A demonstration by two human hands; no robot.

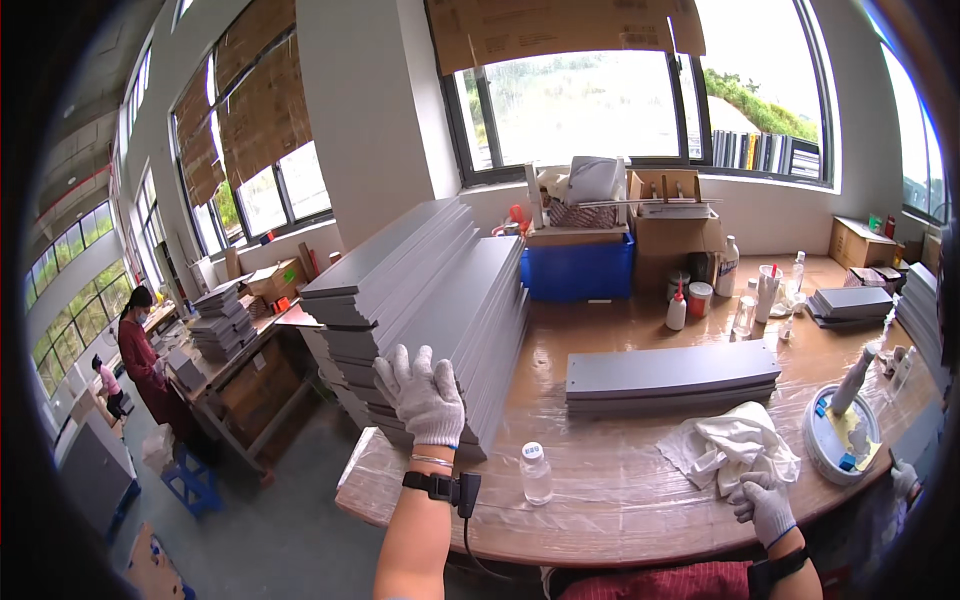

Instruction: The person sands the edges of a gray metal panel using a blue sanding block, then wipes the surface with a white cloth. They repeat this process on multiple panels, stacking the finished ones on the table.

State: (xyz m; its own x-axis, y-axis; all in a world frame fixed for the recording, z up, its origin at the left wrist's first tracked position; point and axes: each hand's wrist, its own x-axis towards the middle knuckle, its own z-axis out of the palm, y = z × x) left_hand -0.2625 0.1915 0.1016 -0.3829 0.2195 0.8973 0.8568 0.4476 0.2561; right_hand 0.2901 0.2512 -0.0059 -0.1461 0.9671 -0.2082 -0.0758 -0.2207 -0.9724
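My left hand [422, 400], in a white knit glove, lies with its fingers spread against the near end of a tall stack of grey panels [455, 320]. Its fingertips touch the panel edges. At the front right of the table, my gloved right hand [766, 510] is closed at the near edge of a crumpled white cloth [735, 445], which bunches at its curled fingers. Between my hands stands a small clear bottle [536, 475] with a white cap. Behind the cloth lies a low pile of grey panels [672, 375] with small holes at the ends.
A round tub [842, 435] with blue bits sits on the right, beside another person's gloved hand [905, 480]. Farther back are a squeeze bottle [676, 308], other bottles and a blue crate [577, 268]. At left, a person in red [145, 355] stands at another bench; a blue stool [195, 485] is nearby.
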